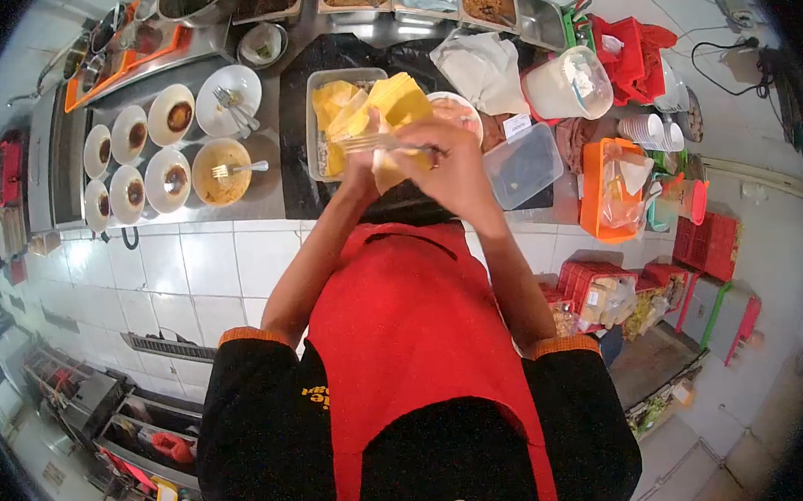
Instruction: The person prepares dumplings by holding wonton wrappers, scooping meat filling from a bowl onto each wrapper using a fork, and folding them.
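In the head view, my left hand (361, 171) is closed on a thin yellow wrapper (394, 172). My right hand (458, 158) grips a fork (371, 144), its tines pointing left just above the wrapper. Both hands are close together over the front edge of the counter. Right behind them stands a clear plastic container (313, 140) with a stack of yellow wrapper sheets (397, 100) in it. A round bowl of pinkish filling (453, 110) sits beside it, partly covered by my right hand.
On the left are several white bowls with dark sauce (166, 178), a plate with cutlery (249, 92) and a yellowish bowl with a fork (214, 191). To the right lie a clear lid (524, 167), a white-filled tub (563, 90) and an orange basket (598, 201). Metal food pans (539, 22) line the back.
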Available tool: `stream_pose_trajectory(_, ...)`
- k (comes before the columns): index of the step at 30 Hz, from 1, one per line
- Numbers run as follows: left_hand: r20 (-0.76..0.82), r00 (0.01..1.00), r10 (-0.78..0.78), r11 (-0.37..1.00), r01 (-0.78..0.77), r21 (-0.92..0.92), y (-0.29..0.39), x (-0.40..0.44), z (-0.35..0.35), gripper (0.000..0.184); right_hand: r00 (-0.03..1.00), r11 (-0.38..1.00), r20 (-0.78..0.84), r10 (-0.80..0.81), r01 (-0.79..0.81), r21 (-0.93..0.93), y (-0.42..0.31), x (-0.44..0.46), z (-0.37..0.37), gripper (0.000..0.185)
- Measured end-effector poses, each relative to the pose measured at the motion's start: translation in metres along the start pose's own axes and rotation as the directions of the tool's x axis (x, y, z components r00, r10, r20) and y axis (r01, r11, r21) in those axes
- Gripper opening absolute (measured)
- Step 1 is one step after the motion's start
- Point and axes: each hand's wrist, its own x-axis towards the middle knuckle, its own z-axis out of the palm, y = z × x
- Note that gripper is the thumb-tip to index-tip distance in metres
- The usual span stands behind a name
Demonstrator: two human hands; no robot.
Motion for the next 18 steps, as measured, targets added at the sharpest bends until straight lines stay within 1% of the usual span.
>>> stream_pose_trajectory(1,-0.123,0.992,0.003,0.966,0.029,0.255,0.012,-0.013,0.026,0.059,0.979,0.995,0.174,0.104,-0.102,-0.02,-0.025,-0.001,-0.004,0.025)
stream_pose_trajectory(2,-0.175,0.984,0.043,0.989,-0.017,0.146,0.013,-0.013,0.022,0.061,0.977,0.994,0.183,0.112,-0.11,-0.022,-0.025,-0.005,-0.005,0.025)
stream_pose_trajectory(3,-0.226,0.971,0.084,0.996,-0.076,0.041,0.014,-0.013,0.019,0.063,0.968,0.99,0.234,0.091,-0.114,0.086,-0.023,-0.009,-0.01,0.025)
stream_pose_trajectory(4,-0.23,0.97,0.081,0.997,-0.076,0.034,0.014,-0.015,0.001,0.063,0.958,0.974,0.279,0.064,-0.121,0.191,-0.02,-0.012,-0.017,0.026)
stream_pose_trajectory(5,-0.202,0.964,0.171,0.985,-0.16,0.071,0.017,-0.023,-0.019,0.063,0.951,0.962,0.27,0.15,-0.203,0.181,-0.018,-0.013,-0.032,0.025)
stream_pose_trajectory(6,-0.171,0.95,0.26,0.964,-0.245,0.105,0.022,-0.032,-0.037,0.063,0.948,0.962,0.249,0.198,-0.236,0.134,0.003,-0.017,-0.048,0.027)
stream_pose_trajectory(7,-0.174,0.954,0.242,0.968,-0.25,-0.021,0.028,-0.037,-0.051,0.061,0.949,0.957,0.192,0.251,-0.273,0.098,0.028,-0.022,-0.062,0.023)
stream_pose_trajectory(8,-0.175,0.958,0.226,0.956,-0.253,-0.147,0.033,-0.043,-0.061,0.06,0.913,0.929,0.178,0.368,-0.354,-0.105,0.06,-0.029,-0.08,0.024)
stream_pose_trajectory(9,-0.19,0.952,0.24,0.961,-0.261,-0.096,0.04,-0.052,-0.06,0.056,0.87,0.856,0.137,0.474,-0.42,-0.301,0.088,-0.035,-0.087,0.025)
stream_pose_trajectory(10,-0.192,0.951,0.243,0.959,-0.265,-0.101,0.044,-0.058,-0.059,0.056,0.868,0.855,0.142,0.475,-0.418,-0.306,0.107,-0.039,-0.082,0.025)
stream_pose_trajectory(11,-0.181,0.952,0.247,0.956,-0.27,-0.113,0.046,-0.064,-0.059,0.055,0.9,0.809,0.059,0.433,-0.358,-0.465,0.123,-0.043,-0.078,0.02)
stream_pose_trajectory(12,-0.17,0.952,0.255,0.953,-0.278,-0.125,0.046,-0.069,-0.06,0.055,0.929,0.732,-0.01,0.37,-0.298,-0.613,0.137,-0.045,-0.076,0.017)
stream_pose_trajectory(13,-0.191,0.946,0.263,0.955,-0.284,-0.087,0.046,-0.074,-0.061,0.055,0.929,0.729,-0.002,0.371,-0.293,-0.619,0.146,-0.045,-0.069,0.017)
stream_pose_trajectory(14,-0.195,0.943,0.268,0.952,-0.29,-0.094,0.043,-0.078,-0.062,0.055,0.901,0.602,-0.022,0.433,-0.307,-0.737,0.157,-0.044,-0.06,0.017)
stream_pose_trajectory(15,-0.223,0.934,0.28,0.956,-0.293,-0.028,0.041,-0.083,-0.058,0.054,0.87,0.456,-0.056,0.49,-0.31,-0.834,0.16,-0.044,-0.055,0.017)
stream_pose_trajectory(16,-0.25,0.924,0.291,0.956,-0.291,0.038,0.038,-0.087,-0.056,0.054,0.869,0.452,-0.054,0.492,-0.308,-0.837,0.145,-0.04,-0.056,0.017)
stream_pose_trajectory(17,-0.25,0.922,0.294,0.955,-0.295,0.034,0.035,-0.087,-0.056,0.054,0.84,0.443,0.001,0.542,-0.285,-0.85,0.13,-0.033,-0.063,0.017)
stream_pose_trajectory(18,-0.236,0.935,0.266,0.955,-0.288,-0.065,0.03,-0.087,-0.056,0.054,0.805,0.437,0.055,0.591,-0.262,-0.861,0.12,-0.028,-0.066,0.016)
